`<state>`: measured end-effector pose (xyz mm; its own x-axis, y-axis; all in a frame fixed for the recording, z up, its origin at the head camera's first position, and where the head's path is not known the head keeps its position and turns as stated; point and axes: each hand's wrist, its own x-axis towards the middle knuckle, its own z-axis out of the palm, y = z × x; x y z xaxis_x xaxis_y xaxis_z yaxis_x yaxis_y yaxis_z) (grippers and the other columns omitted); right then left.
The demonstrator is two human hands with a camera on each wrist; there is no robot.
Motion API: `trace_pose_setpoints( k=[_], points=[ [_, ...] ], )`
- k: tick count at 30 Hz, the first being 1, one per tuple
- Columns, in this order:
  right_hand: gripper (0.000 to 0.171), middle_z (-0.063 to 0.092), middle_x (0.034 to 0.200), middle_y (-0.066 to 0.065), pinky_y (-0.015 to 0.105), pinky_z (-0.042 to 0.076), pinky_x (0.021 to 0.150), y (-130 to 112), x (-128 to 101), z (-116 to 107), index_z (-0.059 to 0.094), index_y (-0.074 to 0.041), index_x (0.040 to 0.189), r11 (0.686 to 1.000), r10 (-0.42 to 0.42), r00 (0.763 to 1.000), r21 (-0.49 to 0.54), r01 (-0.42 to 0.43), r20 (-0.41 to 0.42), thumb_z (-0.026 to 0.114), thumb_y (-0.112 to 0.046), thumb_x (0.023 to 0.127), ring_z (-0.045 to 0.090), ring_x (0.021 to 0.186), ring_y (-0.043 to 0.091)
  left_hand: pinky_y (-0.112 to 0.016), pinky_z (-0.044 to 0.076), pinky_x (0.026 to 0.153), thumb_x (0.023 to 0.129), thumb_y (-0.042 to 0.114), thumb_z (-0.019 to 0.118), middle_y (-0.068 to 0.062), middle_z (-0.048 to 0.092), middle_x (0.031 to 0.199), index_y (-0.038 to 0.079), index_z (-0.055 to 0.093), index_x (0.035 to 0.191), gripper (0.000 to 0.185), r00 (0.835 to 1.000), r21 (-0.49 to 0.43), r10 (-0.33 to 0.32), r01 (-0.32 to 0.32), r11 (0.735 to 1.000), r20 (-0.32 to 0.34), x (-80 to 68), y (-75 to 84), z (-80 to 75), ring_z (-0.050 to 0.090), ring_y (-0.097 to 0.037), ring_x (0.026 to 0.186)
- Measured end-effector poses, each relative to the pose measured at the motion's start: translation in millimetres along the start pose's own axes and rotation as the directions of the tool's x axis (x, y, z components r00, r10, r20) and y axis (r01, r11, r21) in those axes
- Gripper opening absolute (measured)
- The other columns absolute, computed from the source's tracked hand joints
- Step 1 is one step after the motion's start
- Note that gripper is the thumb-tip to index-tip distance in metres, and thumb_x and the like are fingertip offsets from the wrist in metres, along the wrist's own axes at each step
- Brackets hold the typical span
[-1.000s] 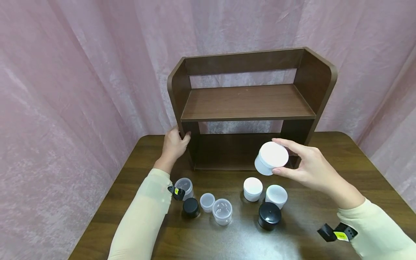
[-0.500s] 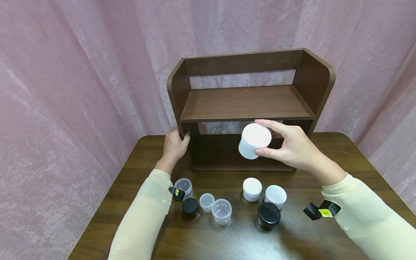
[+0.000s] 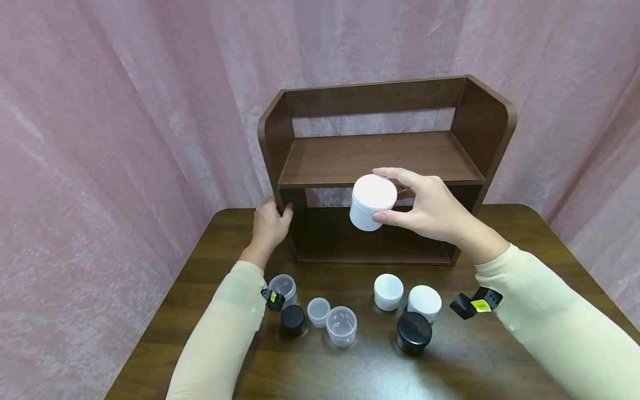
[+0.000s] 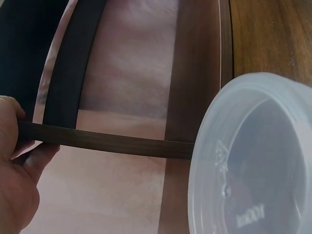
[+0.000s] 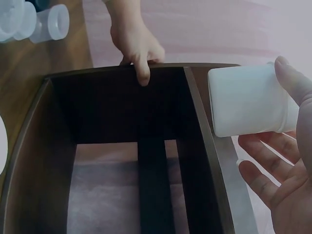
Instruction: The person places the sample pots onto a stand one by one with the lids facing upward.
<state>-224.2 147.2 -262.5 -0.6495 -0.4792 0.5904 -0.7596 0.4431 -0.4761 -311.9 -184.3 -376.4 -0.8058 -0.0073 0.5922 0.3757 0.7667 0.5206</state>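
My right hand (image 3: 425, 205) holds a white lidded jar (image 3: 371, 203) between thumb and fingers, raised in front of the brown two-tier shelf (image 3: 380, 158). In the right wrist view the jar (image 5: 246, 100) lies sideways across the picture, thumb at its lid end and the other fingers beneath. My left hand (image 3: 270, 225) grips the front edge of the shelf's left side panel, thumb on the inner face. The left wrist view has that hand (image 4: 19, 161) pinching the panel (image 4: 107, 141), with a clear plastic jar (image 4: 253, 161) large in the foreground.
On the table (image 3: 360, 372), before the shelf, stand several jars. At left are translucent ones, among them a small one (image 3: 318, 311) and a larger one (image 3: 342, 326), plus a black-lidded jar (image 3: 293, 320). Two white jars, one (image 3: 388, 291) nearer the shelf, and a black jar (image 3: 414, 332) are at right.
My right hand has carried the white jar left and upward, from low beside the shelf's right side to the middle, level with the upper board's front edge. The left hand keeps its place.
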Motion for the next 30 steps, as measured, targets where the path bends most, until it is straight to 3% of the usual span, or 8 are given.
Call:
trace_pose_setpoints(
  k=[16,22,30],
  points=[
    [0.065,0.067,0.109,0.002,0.037,0.053,0.080,-2,44,9,0.056,-0.014,0.134,0.995,0.008,1.000,0.102,-0.011,0.029,0.083,-0.022,0.075,0.064,0.089,0.016,-0.052,0.049,0.074,0.089,0.020,0.059,-0.020,0.069,0.091,0.003,0.060,0.093,0.018,1.000,0.015,-0.004,0.004,1.000,-0.013,-1.2,-1.4,3.2,0.064,-0.043,0.088],
    [0.065,0.065,0.109,0.005,0.035,0.053,0.081,1,57,9,0.055,-0.011,0.135,0.987,0.070,0.996,0.143,-0.077,0.048,0.082,-0.022,0.077,0.067,0.088,0.019,-0.051,0.049,0.075,0.089,0.021,0.060,-0.019,0.068,0.090,0.002,0.060,0.094,0.020,1.000,0.010,-0.019,0.019,1.000,-0.004,-0.9,-0.3,2.8,0.064,-0.043,0.089],
    [0.059,0.070,0.106,0.004,0.032,0.052,0.081,10,76,12,0.055,-0.012,0.129,0.981,0.125,0.992,0.147,-0.128,0.032,0.081,-0.027,0.078,0.066,0.093,0.014,-0.051,0.049,0.075,0.089,0.021,0.059,-0.019,0.068,0.090,0.003,0.059,0.092,0.018,1.000,0.007,-0.031,0.031,1.000,0.005,0.4,0.5,3.9,0.064,-0.042,0.089]
  ],
)
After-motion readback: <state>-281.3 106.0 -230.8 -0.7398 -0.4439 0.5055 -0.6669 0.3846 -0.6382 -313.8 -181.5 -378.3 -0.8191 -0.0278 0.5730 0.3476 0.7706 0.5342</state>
